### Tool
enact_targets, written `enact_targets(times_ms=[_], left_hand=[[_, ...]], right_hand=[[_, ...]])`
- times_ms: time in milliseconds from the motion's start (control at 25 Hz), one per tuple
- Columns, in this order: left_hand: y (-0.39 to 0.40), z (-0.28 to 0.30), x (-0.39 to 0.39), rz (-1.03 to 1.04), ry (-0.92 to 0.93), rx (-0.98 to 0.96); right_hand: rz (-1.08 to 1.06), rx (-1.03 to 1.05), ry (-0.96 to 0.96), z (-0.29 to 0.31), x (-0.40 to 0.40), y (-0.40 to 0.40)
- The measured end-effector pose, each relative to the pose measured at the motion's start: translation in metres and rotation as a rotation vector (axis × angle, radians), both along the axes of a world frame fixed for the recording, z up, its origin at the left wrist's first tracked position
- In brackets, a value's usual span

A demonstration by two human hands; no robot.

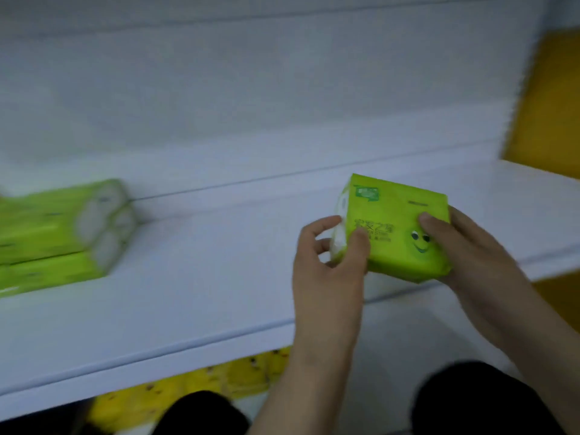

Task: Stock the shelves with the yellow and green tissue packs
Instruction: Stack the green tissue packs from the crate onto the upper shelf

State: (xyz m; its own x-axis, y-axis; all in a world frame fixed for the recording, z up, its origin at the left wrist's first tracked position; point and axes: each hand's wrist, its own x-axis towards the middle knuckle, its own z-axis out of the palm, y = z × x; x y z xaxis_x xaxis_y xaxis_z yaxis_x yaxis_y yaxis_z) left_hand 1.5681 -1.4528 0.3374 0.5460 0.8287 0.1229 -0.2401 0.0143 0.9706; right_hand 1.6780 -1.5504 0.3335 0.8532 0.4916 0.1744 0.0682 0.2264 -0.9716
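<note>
at the bottom edge of the frame, two dark-clad knees (201, 414) show, and between and left of them, below the shelf lip, lies a blurred row of yellow tissue packs (219, 379) on a lower level. just above, in the lower right quarter, the left hand (329, 262) and the right hand (470, 252) together hold one green tissue pack (398, 227). the left hand grips the pack's left end, thumb on the printed top face and fingers curled round the white end panel. the right hand closes on the right end, thumb resting on top near a printed smiling face, fingers under the far side. the pack is tilted, its top face turned toward the camera, and sits over the right part of the white shelf (204, 277); whether it touches the shelf surface cannot be told. at mid left of the frame, well apart from the held pack, a stack of green tissue packs (59, 233) rests on the same shelf, heavily blurred, white end panels facing right. behind, the white back panel (251, 89) fills the upper frame. at the upper right edge, a yellow surface (552, 105) appears beyond the shelf end.
</note>
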Motion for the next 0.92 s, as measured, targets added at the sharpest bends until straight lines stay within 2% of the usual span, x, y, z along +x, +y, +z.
enact_targets(times_ms=[160,240,320,400,480,600,680,800,920], left_hand=[[0.087,0.007,-0.063,0.112,0.074,0.012],[0.132,0.014,-0.097,0.181,0.165,0.133],[0.184,0.019,-0.133,0.474,0.255,0.402],[0.237,0.016,-0.166,0.806,0.46,0.703],[0.279,0.001,-0.185,0.988,0.704,0.765],[0.301,-0.024,-0.18,1.053,0.825,0.714],[0.306,-0.031,-0.177,1.062,0.815,0.787],[0.312,-0.034,-0.18,1.073,0.799,0.785],[0.304,-0.033,-0.184,1.003,0.804,0.765]], right_hand=[[0.159,-0.048,0.06,0.009,-0.035,0.112],[0.263,-0.044,0.135,0.011,-0.05,0.163],[0.311,-0.06,0.191,0.018,-0.063,0.214],[0.323,-0.103,0.168,0.021,-0.072,0.274],[0.275,-0.216,0.042,0.02,-0.077,0.336],[0.154,-0.532,-0.368,0.002,-0.09,0.402],[0.099,-0.6,-0.578,-0.015,-0.103,0.42],[0.145,-0.524,-0.512,-0.026,-0.109,0.427],[0.232,-0.535,-0.448,-0.02,-0.105,0.418]])
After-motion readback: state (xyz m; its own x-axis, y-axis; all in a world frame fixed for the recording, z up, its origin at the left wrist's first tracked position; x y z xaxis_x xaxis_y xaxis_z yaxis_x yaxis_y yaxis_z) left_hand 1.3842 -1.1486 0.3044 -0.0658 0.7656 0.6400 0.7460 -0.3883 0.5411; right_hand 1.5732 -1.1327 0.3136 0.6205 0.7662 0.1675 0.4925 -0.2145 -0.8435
